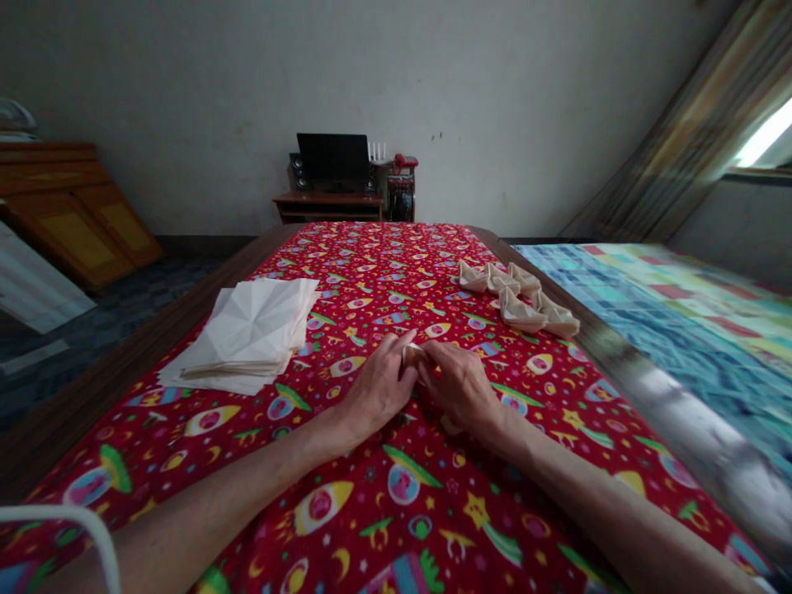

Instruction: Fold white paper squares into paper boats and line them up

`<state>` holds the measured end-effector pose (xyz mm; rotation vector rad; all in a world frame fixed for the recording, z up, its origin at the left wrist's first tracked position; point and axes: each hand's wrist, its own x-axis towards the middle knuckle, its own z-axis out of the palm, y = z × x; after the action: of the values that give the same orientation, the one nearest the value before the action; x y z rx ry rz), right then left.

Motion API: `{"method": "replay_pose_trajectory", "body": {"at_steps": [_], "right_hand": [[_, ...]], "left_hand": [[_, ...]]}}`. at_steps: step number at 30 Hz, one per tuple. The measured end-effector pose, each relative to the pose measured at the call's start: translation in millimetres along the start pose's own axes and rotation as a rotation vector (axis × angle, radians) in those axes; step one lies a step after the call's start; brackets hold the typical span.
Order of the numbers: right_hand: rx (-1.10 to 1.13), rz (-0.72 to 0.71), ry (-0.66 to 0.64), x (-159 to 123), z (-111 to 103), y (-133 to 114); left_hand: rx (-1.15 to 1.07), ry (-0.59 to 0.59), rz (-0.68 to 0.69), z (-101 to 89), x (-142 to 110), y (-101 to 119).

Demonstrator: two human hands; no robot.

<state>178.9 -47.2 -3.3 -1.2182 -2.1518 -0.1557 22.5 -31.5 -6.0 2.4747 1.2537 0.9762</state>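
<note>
Between my two hands is a small piece of folded paper [413,355], cream-coloured and mostly covered by the fingers. My left hand [384,378] pinches it from the left with thumb and forefinger. From the right, my right hand [459,381] closes on the same piece, its fingertips bent inward. Left of the hands lies a stack of creased white paper sheets [253,326], the top one marked with fold lines that fan out from its middle. Several finished-looking folded paper boats [521,309] sit in a cluster to the right, farther from me.
A red patterned cloth [396,487] covers the long table, whose dark wooden edge [649,379] shows at right. Beyond it are a monitor [332,158] on a desk, a wooden cabinet [74,206] at left and a bed [668,305] at right. A white curved tube [80,516] crosses the lower left.
</note>
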Motion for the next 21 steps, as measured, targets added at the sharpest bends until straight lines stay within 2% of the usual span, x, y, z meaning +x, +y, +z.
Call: {"method": "replay_pose_trajectory", "body": {"at_steps": [6,13,17,21], "right_hand": [[-0.087,0.084,-0.027,-0.9,-8.2,-3.6],[-0.143,0.190,-0.172,-1.5,-6.7,-0.9],[-0.190,0.235,-0.224,1.1,-7.7,-1.8],[-0.245,0.282,-0.273,1.9,-11.1,-3.0]], "left_hand": [[-0.006,-0.086,-0.024,-5.4,0.3,2.3],[-0.023,-0.082,0.001,-6.6,0.5,4.8],[-0.035,-0.075,0.051,-4.6,0.9,-0.2],[0.017,-0.100,0.038,-4.5,1.1,-6.2]]}}
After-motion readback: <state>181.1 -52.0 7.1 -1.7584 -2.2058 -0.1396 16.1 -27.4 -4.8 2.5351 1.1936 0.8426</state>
